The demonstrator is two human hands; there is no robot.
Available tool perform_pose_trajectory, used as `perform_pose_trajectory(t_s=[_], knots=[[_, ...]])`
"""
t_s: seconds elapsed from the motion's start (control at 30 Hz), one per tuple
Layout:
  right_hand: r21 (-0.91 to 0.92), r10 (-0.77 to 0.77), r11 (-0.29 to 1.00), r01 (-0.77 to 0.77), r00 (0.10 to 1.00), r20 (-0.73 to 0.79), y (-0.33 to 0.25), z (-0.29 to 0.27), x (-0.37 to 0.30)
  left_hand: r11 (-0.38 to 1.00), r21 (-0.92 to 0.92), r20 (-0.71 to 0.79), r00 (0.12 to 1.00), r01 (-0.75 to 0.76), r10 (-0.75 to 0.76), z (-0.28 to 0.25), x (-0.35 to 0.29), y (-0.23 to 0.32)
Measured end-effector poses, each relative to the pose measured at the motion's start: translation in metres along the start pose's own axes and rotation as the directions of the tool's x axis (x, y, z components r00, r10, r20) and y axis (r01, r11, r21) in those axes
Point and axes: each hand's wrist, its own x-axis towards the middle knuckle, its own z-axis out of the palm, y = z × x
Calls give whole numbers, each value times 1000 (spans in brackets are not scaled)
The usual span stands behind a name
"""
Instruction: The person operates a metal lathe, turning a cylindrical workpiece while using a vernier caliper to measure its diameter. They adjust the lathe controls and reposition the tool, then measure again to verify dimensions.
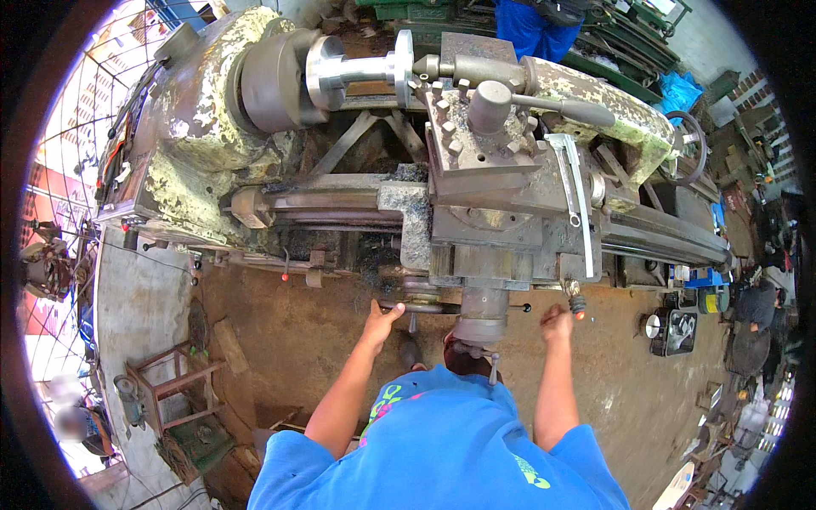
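Observation:
A worn metal lathe with flaking pale paint stretches across the view. My left hand [384,325] is closed on the rim of a handwheel [438,308] at the front of the carriage. Curled fingers close my right hand [557,324], just left of a lever knob with a red tip [579,308]; anything inside that hand is hidden. A shiny flanged spool-shaped workpiece [367,70] is set between the chuck [276,81] and the tailstock centre [427,65]. On the carriage stands a square tool post [476,127] with a clamping handle [569,109].
A vernier caliper [574,195] lies on the carriage's right side. Dark metal chips [399,191] cover parts of the bed. A wooden stool frame [183,382] stands left behind me, a black crate [674,331] to the right. Someone in blue trousers [535,30] is beyond the lathe.

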Motion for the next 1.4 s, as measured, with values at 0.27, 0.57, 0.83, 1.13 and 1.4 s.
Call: perform_pose_trajectory(t_s=[0.27,0.57,0.83,1.13,1.4], knots=[[-70,230,970,-234,971,-66,65,5,23,975,-184,-128,980,126,-151,24,-13,15],[146,318,940,-307,947,-54,66,3,32,922,-361,-261,934,138,-242,51,-4,25],[158,325,937,-310,942,-78,63,0,30,918,-366,-262,930,153,-259,50,4,25],[187,340,929,-320,936,-88,62,1,26,905,-389,-262,922,170,-286,47,10,21],[127,311,944,-304,949,-40,64,-9,25,909,-388,-247,933,153,-263,43,14,16]])
